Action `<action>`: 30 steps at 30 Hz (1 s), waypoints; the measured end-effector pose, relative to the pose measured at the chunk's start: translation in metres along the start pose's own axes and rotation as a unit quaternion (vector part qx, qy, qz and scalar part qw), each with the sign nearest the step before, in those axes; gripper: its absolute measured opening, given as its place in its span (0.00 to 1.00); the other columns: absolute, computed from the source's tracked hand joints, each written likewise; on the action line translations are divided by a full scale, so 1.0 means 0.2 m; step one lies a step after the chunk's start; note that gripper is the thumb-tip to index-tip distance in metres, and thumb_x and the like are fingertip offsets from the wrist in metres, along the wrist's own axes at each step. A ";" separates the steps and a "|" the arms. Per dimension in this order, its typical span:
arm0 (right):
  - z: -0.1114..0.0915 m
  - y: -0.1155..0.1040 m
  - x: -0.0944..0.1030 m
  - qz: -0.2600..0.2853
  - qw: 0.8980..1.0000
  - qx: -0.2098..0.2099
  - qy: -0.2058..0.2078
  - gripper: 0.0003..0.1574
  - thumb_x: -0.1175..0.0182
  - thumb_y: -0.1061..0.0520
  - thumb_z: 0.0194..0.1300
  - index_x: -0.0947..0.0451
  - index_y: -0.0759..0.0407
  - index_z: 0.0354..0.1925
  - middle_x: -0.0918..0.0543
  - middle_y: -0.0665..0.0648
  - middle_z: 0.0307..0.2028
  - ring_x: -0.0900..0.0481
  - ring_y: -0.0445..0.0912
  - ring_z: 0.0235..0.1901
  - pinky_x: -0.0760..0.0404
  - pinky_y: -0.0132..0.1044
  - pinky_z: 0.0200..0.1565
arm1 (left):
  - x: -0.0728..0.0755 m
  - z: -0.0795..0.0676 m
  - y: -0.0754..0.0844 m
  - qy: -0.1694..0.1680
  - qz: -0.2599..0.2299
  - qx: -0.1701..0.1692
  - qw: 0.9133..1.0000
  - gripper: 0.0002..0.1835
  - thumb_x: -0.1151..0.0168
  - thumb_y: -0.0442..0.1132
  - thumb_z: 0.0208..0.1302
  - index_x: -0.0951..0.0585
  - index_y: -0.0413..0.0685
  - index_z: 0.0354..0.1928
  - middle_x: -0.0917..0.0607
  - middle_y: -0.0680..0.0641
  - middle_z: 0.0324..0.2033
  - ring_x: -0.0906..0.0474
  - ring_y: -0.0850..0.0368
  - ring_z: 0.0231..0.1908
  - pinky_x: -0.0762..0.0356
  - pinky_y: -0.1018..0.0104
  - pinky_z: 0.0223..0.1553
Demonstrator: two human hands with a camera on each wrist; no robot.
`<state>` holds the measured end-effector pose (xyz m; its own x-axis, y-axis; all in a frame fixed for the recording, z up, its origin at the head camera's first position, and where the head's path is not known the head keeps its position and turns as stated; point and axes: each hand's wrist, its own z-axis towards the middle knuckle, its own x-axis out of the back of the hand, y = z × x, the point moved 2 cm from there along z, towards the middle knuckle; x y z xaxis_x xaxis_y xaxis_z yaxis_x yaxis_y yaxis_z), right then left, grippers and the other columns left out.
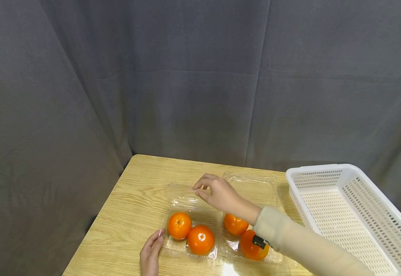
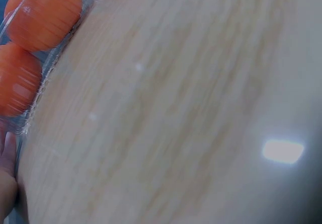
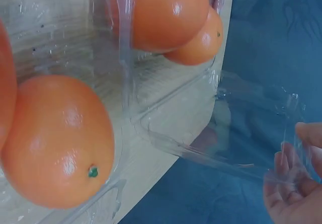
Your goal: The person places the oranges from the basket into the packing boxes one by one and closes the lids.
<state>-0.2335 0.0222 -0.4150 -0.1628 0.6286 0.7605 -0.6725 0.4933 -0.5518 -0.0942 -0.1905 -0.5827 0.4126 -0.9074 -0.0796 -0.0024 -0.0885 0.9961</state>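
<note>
Two oranges [image 1: 190, 230] sit in the left clear plastic container [image 1: 210, 217]. My right hand [image 1: 218, 193] pinches the raised edge of its clear lid [image 3: 241, 128] between thumb and fingers, above the container's far side. At the near left side, my left hand [image 1: 150, 251] holds the container's edge with thumb and fingers; in the left wrist view only part of that hand [image 2: 7, 176] shows. Close on the right stands a second clear container [image 1: 276, 256] with two more oranges [image 1: 236, 224], partly hidden by my right arm. Its lid [image 1: 255, 188] lies folded back.
A white perforated plastic basket [image 1: 328, 207] stands at the right side of the wooden table [image 1: 117, 226]. Grey curtains [image 1: 193, 84] hang behind the table and along its left side.
</note>
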 end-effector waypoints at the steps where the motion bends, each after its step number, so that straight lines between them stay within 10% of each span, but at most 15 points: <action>1: -0.01 -0.01 0.00 -0.004 1.000 0.004 -0.002 0.05 0.32 0.59 0.63 0.14 0.53 0.39 0.17 0.45 0.38 0.21 0.41 0.37 0.20 0.33 0.40 | 0.00 0.00 0.00 -0.001 -0.003 -0.003 1.000 0.21 0.47 0.35 0.75 0.29 0.21 0.60 0.19 0.37 0.56 0.23 0.73 0.50 0.28 0.81 0.52; 13: -0.14 -0.09 -0.05 -0.072 0.991 0.115 0.005 0.08 0.29 0.58 0.60 0.15 0.50 0.40 0.18 0.45 0.41 0.20 0.41 0.45 0.18 0.34 0.46 | 0.00 -0.01 0.00 0.000 -0.023 -0.014 1.000 0.21 0.47 0.33 0.75 0.30 0.19 0.60 0.15 0.54 0.51 0.22 0.73 0.50 0.28 0.81 0.51; 22: -0.25 -0.12 -0.13 -0.152 0.956 0.246 0.042 0.15 0.25 0.58 0.55 0.17 0.51 0.41 0.18 0.46 0.41 0.21 0.41 0.41 0.20 0.30 0.46 | 0.00 -0.01 0.01 -0.008 -0.001 0.003 1.000 0.22 0.48 0.37 0.76 0.30 0.23 0.61 0.21 0.34 0.58 0.24 0.73 0.51 0.30 0.82 0.53; 30: -0.33 -0.14 -0.19 -0.209 0.941 0.265 0.023 0.20 0.26 0.53 0.56 0.18 0.52 0.47 0.17 0.47 0.44 0.20 0.42 0.44 0.19 0.34 0.47 | 0.01 0.01 0.01 -0.018 0.014 0.026 0.999 0.23 0.47 0.37 0.75 0.30 0.23 0.62 0.23 0.32 0.59 0.25 0.75 0.50 0.30 0.82 0.53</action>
<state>-0.1602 0.0236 -0.4507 0.2190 0.4781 0.8506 -0.9387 0.3410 0.0501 -0.0945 -0.1926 -0.5807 0.3792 -0.9237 -0.0543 -0.0610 -0.0835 0.9946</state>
